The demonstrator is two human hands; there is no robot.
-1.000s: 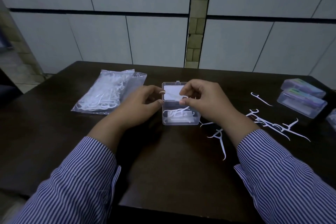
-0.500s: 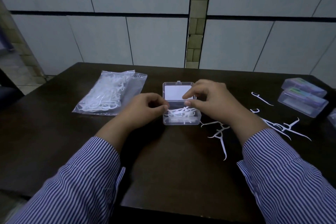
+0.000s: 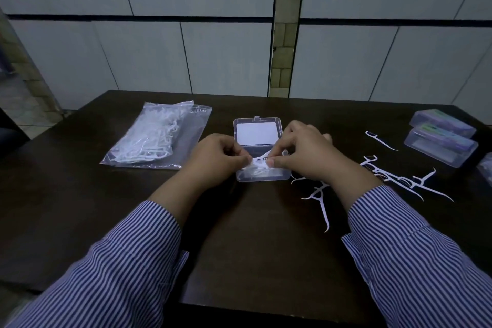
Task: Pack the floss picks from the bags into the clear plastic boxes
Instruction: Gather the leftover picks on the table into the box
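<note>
An open clear plastic box (image 3: 257, 125) stands mid-table, lid tipped back with a white card inside it. Over its tray both hands meet on a small bunch of white floss picks (image 3: 259, 164). My left hand (image 3: 221, 158) pinches the bunch at its left end, and my right hand (image 3: 306, 154) pinches it at the right end. More picks lie in the tray below, partly hidden by my fingers. A clear bag of floss picks (image 3: 157, 138) lies to the left.
Several loose floss picks (image 3: 319, 198) lie scattered on the dark table (image 3: 253, 247) right of the box, one more (image 3: 380, 140) farther back. Two closed clear boxes (image 3: 440, 144) with coloured labels sit at the right edge. A tiled wall stands behind.
Both hands have come lower and closer together over the box tray, and the bunch of picks has moved down into it with them.
</note>
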